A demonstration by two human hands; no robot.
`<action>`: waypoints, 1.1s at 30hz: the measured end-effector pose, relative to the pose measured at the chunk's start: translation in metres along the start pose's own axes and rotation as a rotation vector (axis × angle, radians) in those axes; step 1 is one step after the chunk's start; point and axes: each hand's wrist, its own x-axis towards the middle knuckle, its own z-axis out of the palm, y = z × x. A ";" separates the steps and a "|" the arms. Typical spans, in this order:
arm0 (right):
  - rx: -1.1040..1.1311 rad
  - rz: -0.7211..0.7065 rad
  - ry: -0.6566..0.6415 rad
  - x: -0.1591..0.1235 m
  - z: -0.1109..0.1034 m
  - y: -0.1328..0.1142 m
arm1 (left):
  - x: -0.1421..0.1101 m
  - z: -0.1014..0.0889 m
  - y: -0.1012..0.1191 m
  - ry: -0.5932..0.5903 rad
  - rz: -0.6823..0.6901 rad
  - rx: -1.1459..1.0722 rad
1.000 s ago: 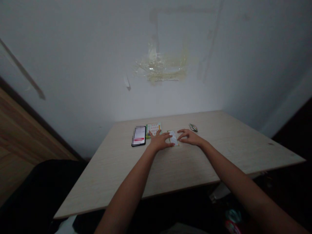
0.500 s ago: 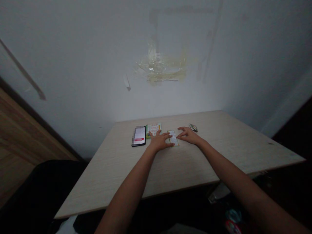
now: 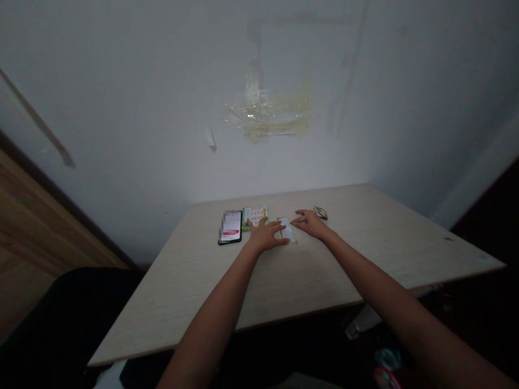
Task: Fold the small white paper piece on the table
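Observation:
A small printed card (image 3: 288, 233), white with a yellow-green edge, lies on the table between my hands. My left hand (image 3: 264, 236) is spread palm down, its fingers and thumb resting over the left side of the card. One of its fingertips also reaches the colourful printed leaflet (image 3: 256, 213) behind. From the right, my right hand (image 3: 311, 222) reaches with fingers stretched out and slightly apart, fingertips at the card's upper right edge. Whether they press on the card or just touch it is too small to make out.
A phone (image 3: 231, 227) with a lit screen lies left of the leaflet. Behind my right hand sits a small stack of cards or packet (image 3: 320, 212). The pale wooden table (image 3: 194, 281) meets a wall (image 3: 162, 108) with old tape (image 3: 275, 116) on it.
My right hand has shifted slightly left and up along the card's edge. My left hand stays in place on the card. The view has tilted a little.

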 end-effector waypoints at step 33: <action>-0.207 0.090 0.001 -0.002 0.004 -0.022 | 0.000 0.003 -0.001 0.019 -0.001 -0.002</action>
